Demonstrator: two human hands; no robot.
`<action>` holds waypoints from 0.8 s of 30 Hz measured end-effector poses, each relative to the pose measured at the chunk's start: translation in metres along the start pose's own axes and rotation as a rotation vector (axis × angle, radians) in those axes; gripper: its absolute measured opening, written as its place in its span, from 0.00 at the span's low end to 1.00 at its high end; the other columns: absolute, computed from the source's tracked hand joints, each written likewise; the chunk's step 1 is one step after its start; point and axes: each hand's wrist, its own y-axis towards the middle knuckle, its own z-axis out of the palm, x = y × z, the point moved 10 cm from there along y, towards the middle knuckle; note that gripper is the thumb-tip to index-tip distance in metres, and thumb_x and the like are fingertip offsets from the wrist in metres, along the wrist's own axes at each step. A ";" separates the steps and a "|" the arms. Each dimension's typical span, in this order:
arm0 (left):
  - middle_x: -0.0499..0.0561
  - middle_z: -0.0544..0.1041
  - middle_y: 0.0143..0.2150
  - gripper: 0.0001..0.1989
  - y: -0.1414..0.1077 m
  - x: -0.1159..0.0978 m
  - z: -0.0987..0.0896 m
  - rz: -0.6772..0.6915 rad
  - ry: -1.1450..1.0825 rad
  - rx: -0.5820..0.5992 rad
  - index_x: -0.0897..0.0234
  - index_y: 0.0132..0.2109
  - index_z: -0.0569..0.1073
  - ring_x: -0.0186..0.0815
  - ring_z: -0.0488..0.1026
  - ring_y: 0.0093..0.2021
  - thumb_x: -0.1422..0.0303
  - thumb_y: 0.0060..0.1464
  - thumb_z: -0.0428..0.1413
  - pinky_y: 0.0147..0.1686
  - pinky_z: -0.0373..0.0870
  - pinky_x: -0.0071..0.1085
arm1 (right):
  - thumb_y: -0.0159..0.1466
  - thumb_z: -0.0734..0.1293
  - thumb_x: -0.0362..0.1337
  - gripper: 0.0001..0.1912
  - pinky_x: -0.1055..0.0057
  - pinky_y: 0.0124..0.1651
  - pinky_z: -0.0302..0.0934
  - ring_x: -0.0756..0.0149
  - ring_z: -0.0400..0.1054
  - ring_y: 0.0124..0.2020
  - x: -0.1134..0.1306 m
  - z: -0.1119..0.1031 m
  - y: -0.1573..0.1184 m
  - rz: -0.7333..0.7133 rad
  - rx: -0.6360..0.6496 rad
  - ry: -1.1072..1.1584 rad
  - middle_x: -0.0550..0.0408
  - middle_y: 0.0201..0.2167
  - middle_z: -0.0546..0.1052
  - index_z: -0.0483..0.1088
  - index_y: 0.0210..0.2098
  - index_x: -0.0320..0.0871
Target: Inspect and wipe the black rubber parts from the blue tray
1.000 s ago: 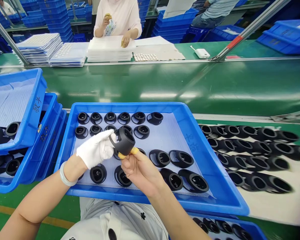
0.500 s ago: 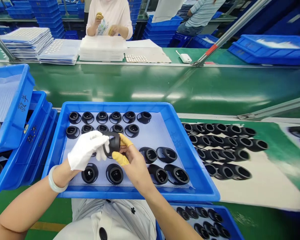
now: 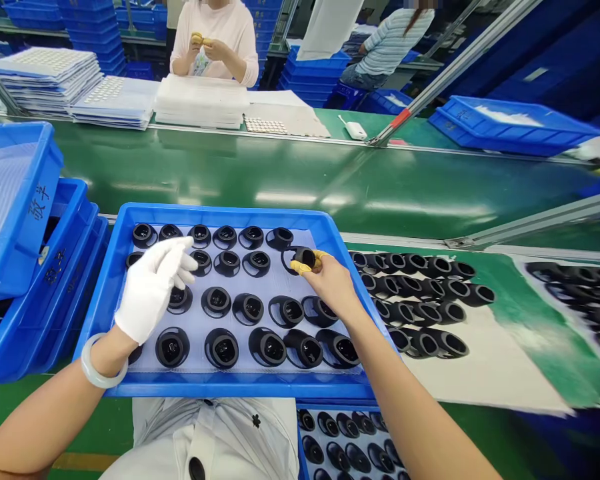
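Observation:
My right hand [image 3: 333, 280], with yellow finger cots on thumb and fingertips, grips a black tubular part [image 3: 305, 257] at the right of the second row in the blue tray [image 3: 230, 385]. Whether that part touches the tray's white liner [image 3: 300, 283] I cannot tell. My left hand [image 3: 147, 290], in a white glove, holds nothing. Its fingers stretch out above the tray's left side and cover some of the parts there. Similar black parts, such as this one in the front row [image 3: 221, 348], stand in rows on the liner.
More black parts [image 3: 420, 288] lie in rows on a beige sheet [image 3: 495, 367] to the right. Stacked blue trays [image 3: 75, 267] stand at left; another tray with parts [image 3: 350, 443] sits below. Across the green bench [image 3: 220, 167], a person [image 3: 215, 40] works behind paper stacks.
My left hand has let go of the black tubular part and moved left. My right hand has carried it rightward to the second row. The camera view has shifted slightly.

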 end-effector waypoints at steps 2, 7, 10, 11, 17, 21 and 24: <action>0.51 0.76 0.31 0.18 0.003 -0.004 -0.010 0.059 -0.055 -0.058 0.68 0.47 0.74 0.31 0.73 0.26 0.58 0.59 0.51 0.25 0.69 0.27 | 0.58 0.67 0.43 0.17 0.65 0.38 0.61 0.55 0.69 0.37 -0.004 0.012 0.008 -0.003 0.045 -0.057 0.45 0.35 0.75 0.70 0.42 0.37; 0.50 0.76 0.31 0.18 0.011 -0.004 -0.029 0.083 -0.180 -0.178 0.68 0.46 0.74 0.30 0.73 0.24 0.59 0.56 0.54 0.23 0.68 0.25 | 0.59 0.68 0.40 0.23 0.60 0.40 0.60 0.47 0.68 0.41 0.003 0.026 0.011 -0.023 0.096 -0.183 0.32 0.41 0.72 0.67 0.48 0.28; 0.50 0.76 0.29 0.18 0.017 -0.001 -0.036 0.039 -0.240 -0.212 0.67 0.45 0.74 0.30 0.73 0.23 0.58 0.53 0.56 0.22 0.67 0.25 | 0.62 0.65 0.41 0.31 0.52 0.42 0.59 0.40 0.64 0.44 0.028 0.015 0.003 -0.118 0.003 -0.265 0.26 0.44 0.68 0.59 0.56 0.23; 0.49 0.76 0.28 0.19 0.019 0.001 -0.038 0.023 -0.257 -0.217 0.68 0.44 0.74 0.30 0.72 0.23 0.58 0.52 0.57 0.22 0.66 0.25 | 0.63 0.63 0.42 0.31 0.51 0.42 0.59 0.40 0.64 0.44 0.046 0.013 -0.003 -0.206 -0.038 -0.271 0.27 0.43 0.68 0.58 0.57 0.24; 0.49 0.75 0.27 0.17 0.023 0.008 -0.031 -0.041 -0.277 -0.179 0.69 0.44 0.73 0.30 0.72 0.22 0.60 0.52 0.56 0.21 0.65 0.25 | 0.65 0.63 0.40 0.21 0.57 0.46 0.62 0.51 0.64 0.43 0.185 0.061 -0.079 -0.797 0.126 -0.068 0.40 0.40 0.70 0.63 0.54 0.34; 0.49 0.75 0.28 0.16 0.022 0.012 -0.024 -0.055 -0.247 -0.147 0.69 0.44 0.73 0.28 0.72 0.23 0.62 0.53 0.55 0.22 0.66 0.24 | 0.59 0.70 0.42 0.21 0.57 0.42 0.61 0.48 0.64 0.41 0.242 0.110 -0.115 -0.916 0.327 -0.176 0.38 0.38 0.71 0.69 0.45 0.32; 0.49 0.75 0.28 0.16 0.023 0.014 -0.021 -0.065 -0.218 -0.124 0.70 0.44 0.73 0.28 0.71 0.23 0.62 0.53 0.56 0.22 0.66 0.24 | 0.56 0.72 0.37 0.15 0.59 0.42 0.60 0.50 0.64 0.39 0.255 0.116 -0.118 -0.947 0.345 -0.179 0.39 0.37 0.72 0.70 0.39 0.32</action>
